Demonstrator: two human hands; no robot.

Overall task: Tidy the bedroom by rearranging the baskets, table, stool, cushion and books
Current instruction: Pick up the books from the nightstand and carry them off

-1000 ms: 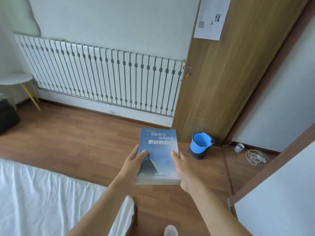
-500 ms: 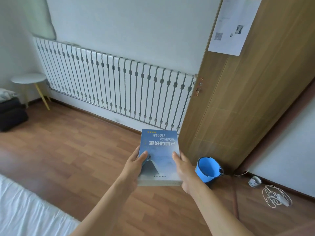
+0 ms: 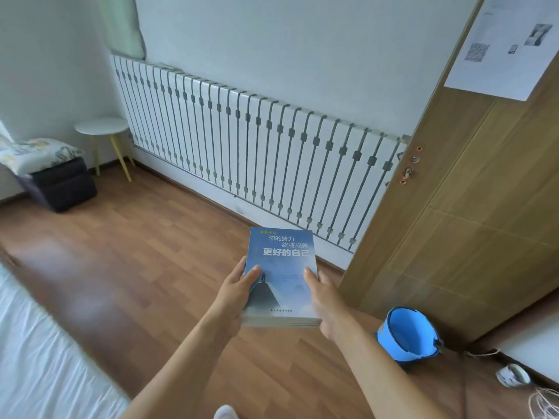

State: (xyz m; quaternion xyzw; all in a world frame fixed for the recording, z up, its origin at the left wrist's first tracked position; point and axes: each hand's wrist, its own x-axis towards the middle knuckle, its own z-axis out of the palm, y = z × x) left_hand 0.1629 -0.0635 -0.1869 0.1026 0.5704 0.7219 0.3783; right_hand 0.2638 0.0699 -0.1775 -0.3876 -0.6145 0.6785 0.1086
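- Your left hand (image 3: 234, 293) and right hand (image 3: 325, 300) are apart, each clamped on a long edge of a stack of books (image 3: 281, 278) held flat above the floor (image 3: 145, 261), in the middle of the view.
- Each thumb lies on the blue top cover; the other fingers are hidden under the stack.
- Only the top cover shows, with white Chinese lettering. The near edge shows layered page blocks, but you cannot count the books.
- Far left, a patterned cushion (image 3: 33, 154) lies on a dark stool (image 3: 60, 186); its left end is cut off by the frame edge.
- Just right of the stool stands a small round white table (image 3: 101, 128) with yellow legs, near the end of the radiator (image 3: 248, 146).
- The radiator runs along the far wall; its right end is hidden behind the edge of the open wooden door (image 3: 472, 207).
- A printed sheet (image 3: 502, 46) is stuck on the door, cut off at the top; its text is too blurred to read.
- A blue bucket (image 3: 408, 334) sits on the floor near the foot of the door, right of your right forearm.
- Near right, a small white object (image 3: 512, 375) and some cord (image 3: 544, 402) are blurred and partly cut off.
- White bedding (image 3: 39, 358) fills the near left corner, mostly out of frame.
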